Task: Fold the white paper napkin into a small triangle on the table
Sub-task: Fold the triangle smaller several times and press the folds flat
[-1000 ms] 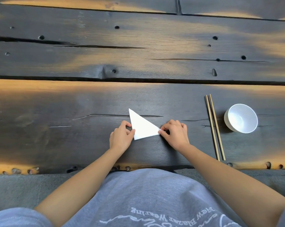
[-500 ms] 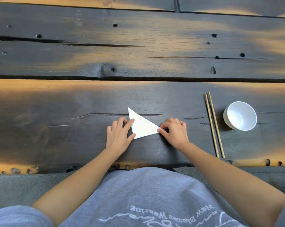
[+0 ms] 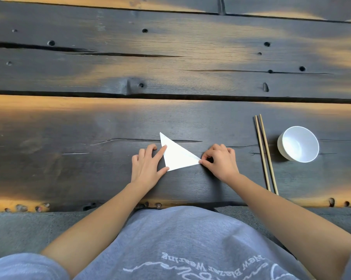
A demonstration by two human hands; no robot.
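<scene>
Napkin [image 3: 177,156], a flat triangle, lies under the spread left hand [image 3: 147,165]; right hand [image 3: 221,161] seemingly pinches its tip.

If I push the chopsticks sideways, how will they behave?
The chopsticks look thin and round, so they would probably roll rather than slide on the table. Lying as a loose pair, they would likely separate. They seem light; a nudge should do.

- Table [image 3: 69,122]: dark, weathered wooden planks with cracks, knot holes and orange-lit patches.
- Napkin [image 3: 176,156]: white, folded into a triangle, flat on the near plank, pinned at left edge and right tip by hands.
- Chopsticks [image 3: 264,152]: a pair, side by side, right of napkin.
- Bowl [image 3: 298,143]: white, just right of chopsticks, apart.
</scene>
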